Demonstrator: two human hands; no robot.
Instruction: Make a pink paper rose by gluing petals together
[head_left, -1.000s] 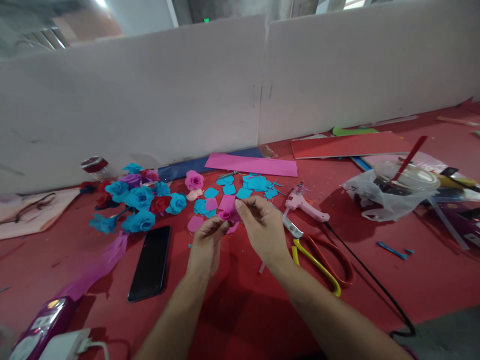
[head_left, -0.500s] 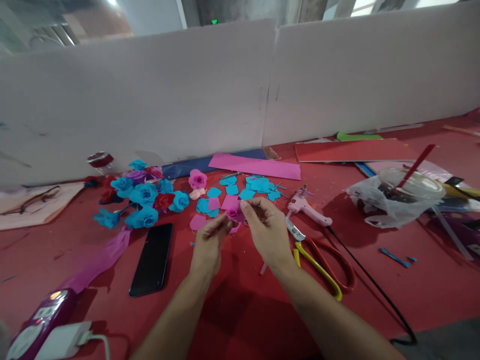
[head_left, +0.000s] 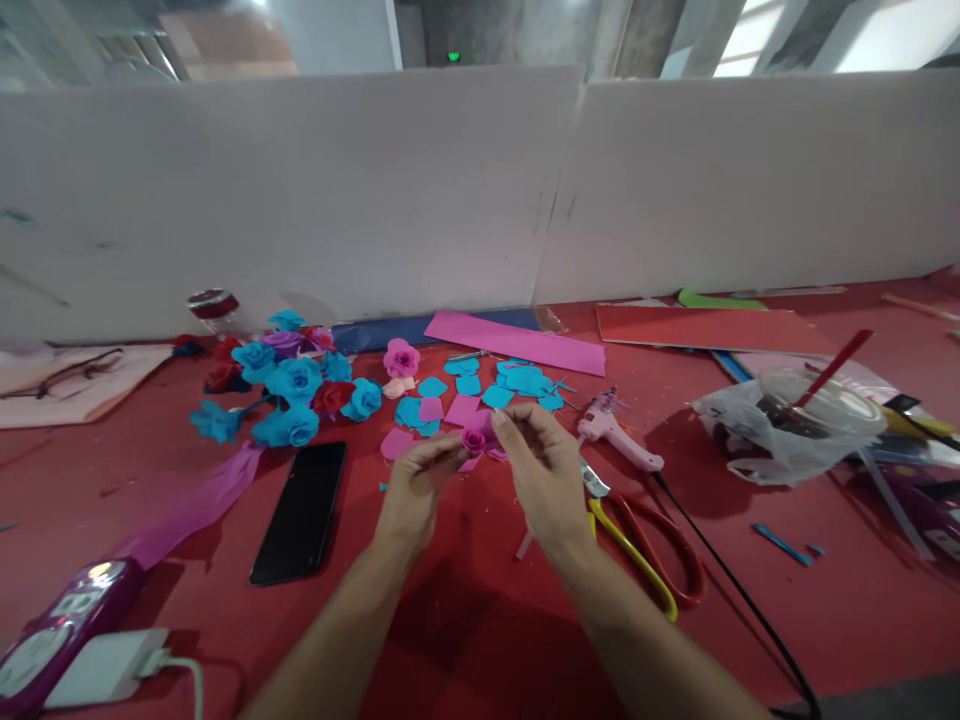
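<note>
Between my hands is a small pink paper rose (head_left: 473, 441), its coiled centre facing me. My left hand (head_left: 418, 484) is closed on its left side, fingertips pinching the base. My right hand (head_left: 546, 468) pinches a pink petal at the rose's right edge between thumb and forefinger. Just beyond lie loose pink petals (head_left: 461, 409) and blue petals (head_left: 523, 379) of paper. A finished pink paper flower (head_left: 401, 358) rests behind them. To the right of my right hand are a pink glue gun (head_left: 619, 437) and scissors (head_left: 645, 545) with red and yellow handles.
Blue, red and purple paper flowers (head_left: 294, 380) are heaped at left, above a black phone (head_left: 299, 512). A purple power strip (head_left: 71, 620) with a white charger (head_left: 109, 667) sits front left. At right stands a bagged cup (head_left: 817, 405) with a red straw. A white partition (head_left: 300, 200) borders the table.
The camera view has tilted slightly upward. Both hands stay on the rose, whose coiled centre now shows more plainly toward me. The things on the table lie as before.
</note>
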